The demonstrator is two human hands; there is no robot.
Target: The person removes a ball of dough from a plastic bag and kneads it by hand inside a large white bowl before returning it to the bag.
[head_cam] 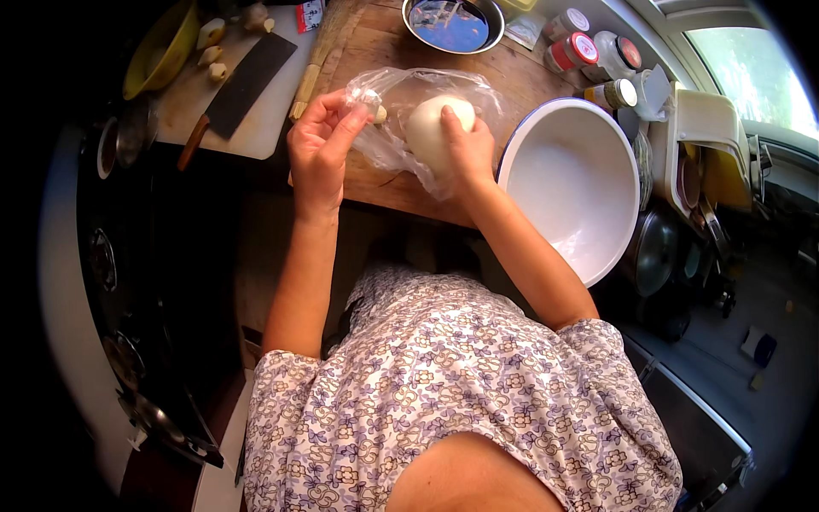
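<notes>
My left hand (323, 150) pinches the gathered edge of a clear plastic bag (390, 150) between thumb and fingers. A small pale-yellow piece (381, 115) shows beside those fingertips; I cannot tell what it is. My right hand (470, 144) grips a smooth, white, rounded lump (425, 128), thumb on top. It looks like dough or a bun, but its kind is not certain. Thin plastic spreads behind and around the lump, above the front part of a wooden table (377, 38).
On the left, a cleaver (249, 83) lies on a white cutting board (262, 137), near ginger pieces (211, 54) and a yellow bowl (137, 70). A straw brush (317, 70) lies alongside. Behind is a metal bowl (409, 9) of dark liquid; at right, an enamel basin (569, 185) and several jars (569, 52).
</notes>
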